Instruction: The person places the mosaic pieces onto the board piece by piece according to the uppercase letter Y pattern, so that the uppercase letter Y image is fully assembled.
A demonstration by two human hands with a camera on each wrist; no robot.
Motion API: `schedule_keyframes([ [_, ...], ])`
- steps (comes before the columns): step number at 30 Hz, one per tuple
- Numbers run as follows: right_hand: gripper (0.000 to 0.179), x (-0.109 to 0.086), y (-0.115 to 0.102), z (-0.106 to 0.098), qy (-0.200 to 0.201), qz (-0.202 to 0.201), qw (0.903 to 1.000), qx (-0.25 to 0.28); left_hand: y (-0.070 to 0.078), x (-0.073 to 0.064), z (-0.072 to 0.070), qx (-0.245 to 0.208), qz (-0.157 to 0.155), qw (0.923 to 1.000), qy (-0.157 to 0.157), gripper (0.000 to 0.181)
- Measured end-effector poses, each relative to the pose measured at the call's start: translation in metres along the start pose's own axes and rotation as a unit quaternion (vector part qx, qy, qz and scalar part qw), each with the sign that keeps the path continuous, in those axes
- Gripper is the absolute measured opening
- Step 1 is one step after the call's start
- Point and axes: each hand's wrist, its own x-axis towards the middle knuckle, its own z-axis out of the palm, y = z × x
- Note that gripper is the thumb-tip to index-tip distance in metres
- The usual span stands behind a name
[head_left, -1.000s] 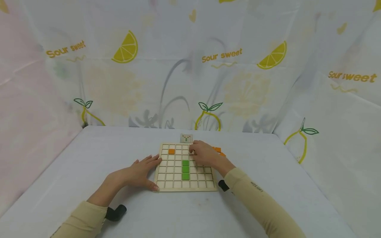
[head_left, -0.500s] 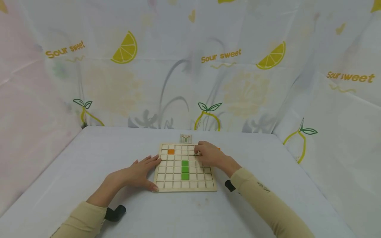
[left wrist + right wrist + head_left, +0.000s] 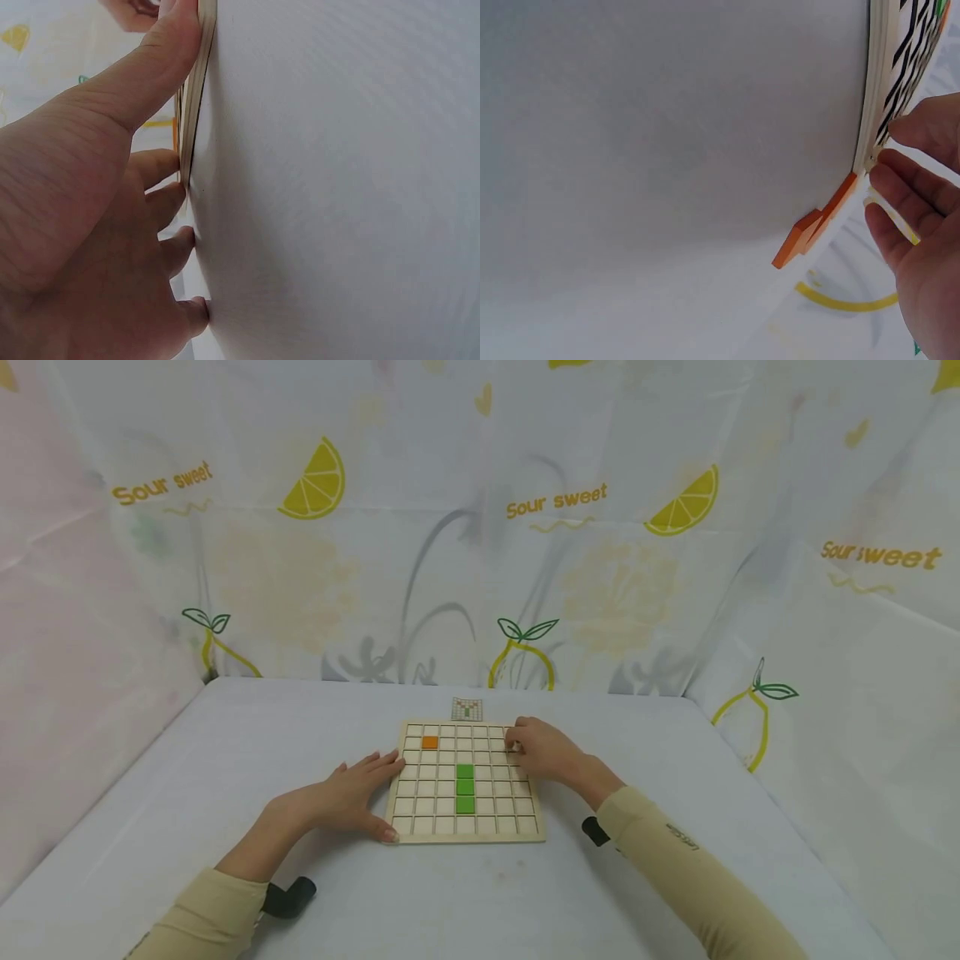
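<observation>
A wooden grid board (image 3: 468,838) lies on the white table. One orange tile (image 3: 430,742) sits in its upper left part, and a column of green tiles (image 3: 465,787) stands near its middle. My left hand (image 3: 341,797) rests along the board's left side, with thumb and fingertips against the edge. Over the board's upper right edge is my right hand (image 3: 551,752), its fingers bent. In the right wrist view a gap shows between thumb and forefinger, and no tile is visible there. Loose orange tiles (image 3: 799,238) lie beside the board, just past the right fingertips.
A small card with a grid pattern (image 3: 467,709) lies behind the board. The white table (image 3: 300,727) meets a printed cloth backdrop (image 3: 420,552) at its far edge. Dark straps (image 3: 288,897) show at the wrists.
My right hand has moved to the right across the board's upper part, and it now hides the orange tiles seen there in the head view. My left hand stays at the board's edge.
</observation>
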Motion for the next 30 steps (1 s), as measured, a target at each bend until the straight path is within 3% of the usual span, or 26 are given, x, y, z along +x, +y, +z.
schedule_keyframes([
  [16, 0.024, -0.017, 0.02, -0.007, 0.007, -0.017, 0.9992, -0.034, 0.001, 0.001, 0.0, 0.006, -0.002, 1.0, 0.0, 0.115],
  [26, 0.022, -0.024, 0.031, -0.01, -0.005, 0.024, 0.9995, -0.02, 0.003, -0.001, -0.003, 0.004, 0.005, 1.0, 0.002, 0.114],
  [30, 0.021, -0.025, 0.036, -0.012, -0.006, 0.024, 0.9995, -0.022, 0.002, 0.0, -0.002, 0.002, 0.001, 1.0, 0.0, 0.114],
])
